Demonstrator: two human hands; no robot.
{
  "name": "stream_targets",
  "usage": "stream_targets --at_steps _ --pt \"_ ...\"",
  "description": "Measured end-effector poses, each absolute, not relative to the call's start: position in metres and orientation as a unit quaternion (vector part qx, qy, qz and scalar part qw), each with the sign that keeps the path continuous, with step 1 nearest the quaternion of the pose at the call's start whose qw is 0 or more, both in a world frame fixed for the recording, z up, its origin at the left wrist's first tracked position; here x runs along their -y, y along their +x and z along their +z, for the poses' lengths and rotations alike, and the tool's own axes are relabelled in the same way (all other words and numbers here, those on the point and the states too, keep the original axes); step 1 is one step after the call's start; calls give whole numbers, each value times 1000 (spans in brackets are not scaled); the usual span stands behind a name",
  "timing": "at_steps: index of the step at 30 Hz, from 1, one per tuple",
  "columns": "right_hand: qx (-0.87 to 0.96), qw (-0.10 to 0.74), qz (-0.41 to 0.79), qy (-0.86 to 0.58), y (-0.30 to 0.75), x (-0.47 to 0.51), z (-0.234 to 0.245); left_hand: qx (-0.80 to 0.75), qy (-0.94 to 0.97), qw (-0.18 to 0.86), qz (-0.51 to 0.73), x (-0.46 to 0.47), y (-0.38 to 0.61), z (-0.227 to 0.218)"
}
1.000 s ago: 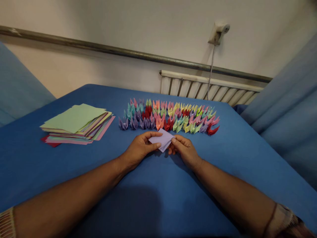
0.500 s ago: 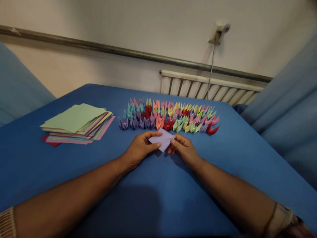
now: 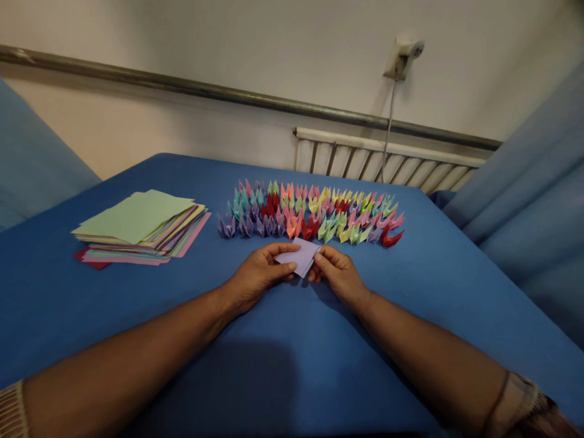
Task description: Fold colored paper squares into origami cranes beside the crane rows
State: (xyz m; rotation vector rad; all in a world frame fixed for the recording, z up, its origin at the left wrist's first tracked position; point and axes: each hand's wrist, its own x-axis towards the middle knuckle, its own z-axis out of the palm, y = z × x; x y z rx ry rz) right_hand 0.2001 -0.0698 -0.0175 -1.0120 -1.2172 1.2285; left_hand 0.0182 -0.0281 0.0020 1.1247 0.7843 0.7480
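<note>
A small folded lilac paper is pinched between both hands just above the blue table. My left hand grips its left edge with thumb under and fingers curled over. My right hand holds the right edge with thumb and forefinger pressed together. Just beyond the hands stand rows of several folded paper cranes in many colours.
A stack of coloured paper sheets, green on top, lies at the left of the table. Behind the table are a wall rail, a slatted bed rail and a hanging cord. Blue curtains flank both sides.
The lilac paper has been pressed into a slightly narrower, flatter shape between the fingers. Both hands stay in almost the same place.
</note>
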Motion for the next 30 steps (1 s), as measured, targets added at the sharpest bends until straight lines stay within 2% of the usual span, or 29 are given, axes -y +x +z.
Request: stream_targets --at_steps 10,21,30 --pt "502 550 503 -438 198 69 -19 -369 602 620 342 30 21 -4" --pt "536 538 477 -443 198 71 -17 -348 574 642 371 30 20 1" --pt "520 556 482 -434 191 74 -21 -394 691 521 311 38 21 8"
